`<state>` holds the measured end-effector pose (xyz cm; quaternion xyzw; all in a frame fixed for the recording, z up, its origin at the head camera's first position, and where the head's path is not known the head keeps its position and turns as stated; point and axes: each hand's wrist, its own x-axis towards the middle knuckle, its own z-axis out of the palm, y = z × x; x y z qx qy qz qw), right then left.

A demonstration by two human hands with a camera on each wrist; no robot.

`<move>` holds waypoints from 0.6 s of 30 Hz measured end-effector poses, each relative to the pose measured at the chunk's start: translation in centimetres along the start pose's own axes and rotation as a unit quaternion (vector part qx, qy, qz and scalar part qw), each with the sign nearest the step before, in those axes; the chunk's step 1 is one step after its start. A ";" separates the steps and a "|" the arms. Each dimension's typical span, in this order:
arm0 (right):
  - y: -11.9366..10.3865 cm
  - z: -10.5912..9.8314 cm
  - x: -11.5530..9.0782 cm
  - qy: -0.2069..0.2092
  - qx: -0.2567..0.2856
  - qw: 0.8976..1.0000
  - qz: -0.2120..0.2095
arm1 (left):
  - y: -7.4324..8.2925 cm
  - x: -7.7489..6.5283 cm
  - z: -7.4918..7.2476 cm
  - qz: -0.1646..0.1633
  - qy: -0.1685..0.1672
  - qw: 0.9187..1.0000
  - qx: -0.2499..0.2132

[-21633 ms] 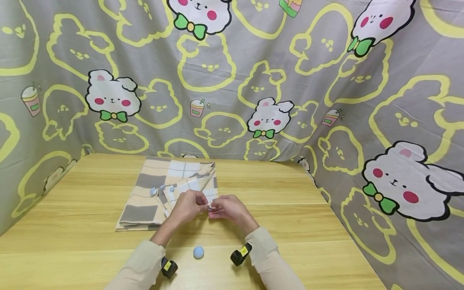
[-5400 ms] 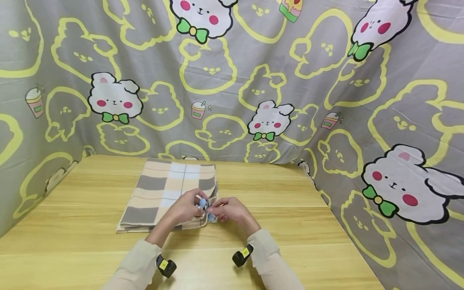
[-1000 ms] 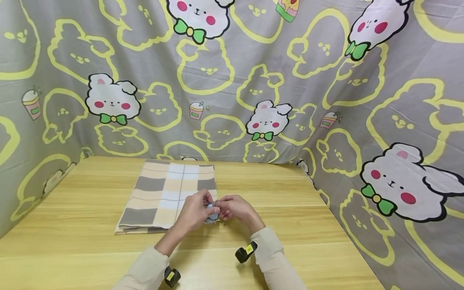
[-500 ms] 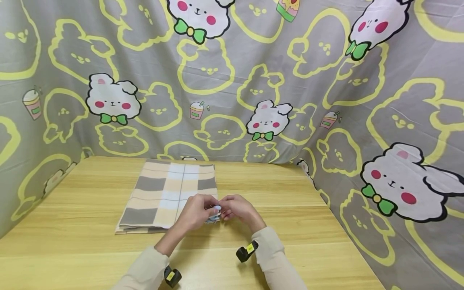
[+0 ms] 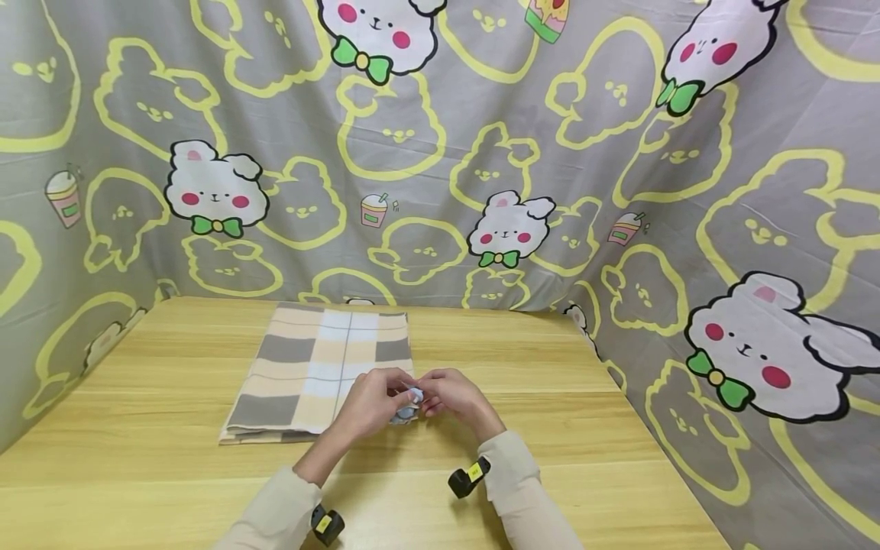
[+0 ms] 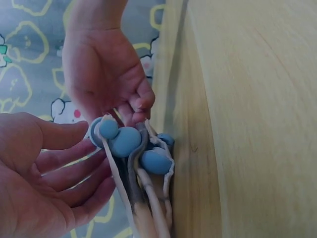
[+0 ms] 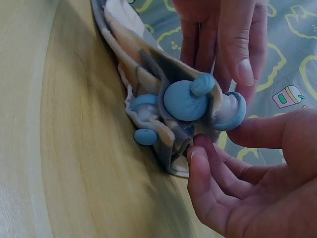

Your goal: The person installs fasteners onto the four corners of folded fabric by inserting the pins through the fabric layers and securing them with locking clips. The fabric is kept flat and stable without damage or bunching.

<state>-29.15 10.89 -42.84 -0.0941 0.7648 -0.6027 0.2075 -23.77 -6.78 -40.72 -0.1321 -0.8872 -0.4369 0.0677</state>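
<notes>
A folded plaid cloth in grey, beige and white lies on the table. Blue mushroom-shaped fabric clips sit on its layered near right corner, some with a clear plastic part between two blue ends. My left hand holds the outermost clip at that corner, thumb on one side and fingers on the other. From the right, my right hand pinches the cloth's edge beside the same clip, fingertips bent, as the right wrist view shows. In the head view the fingers hide most of the clips.
The wooden table extends around the cloth, which lies left of centre. A grey curtain with yellow outlines and white rabbits hangs behind and at both sides. Black cameras are strapped to both wrists.
The loose blue piece on the table is gone from there, and the folded-over corner now lies flat under the plaid. Since a second ago, the left thumb and fingers have shifted slightly rightward.
</notes>
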 end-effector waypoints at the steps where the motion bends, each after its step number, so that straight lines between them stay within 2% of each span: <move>1: 0.0 0.0 0.0 0.004 -0.001 1.000 -0.001 | 0.0 0.0 0.0 0.000 -0.001 1.000 0.001; 6: -0.3 0.0 -0.2 0.026 -0.003 1.000 -0.007 | -0.2 0.2 -0.4 -0.016 0.003 1.000 0.001; 11: -0.9 0.2 -0.5 0.087 -0.040 0.995 -0.029 | -0.6 0.5 -1.6 -0.030 0.029 0.999 -0.003; 14: -1.3 0.3 -0.7 0.133 -0.078 0.987 -0.048 | -1.0 0.8 -2.3 -0.034 0.051 0.998 0.005; 18: -1.7 0.5 -1.0 0.191 -0.128 0.970 -0.075 | -1.7 1.1 -3.2 -0.024 0.077 0.996 0.023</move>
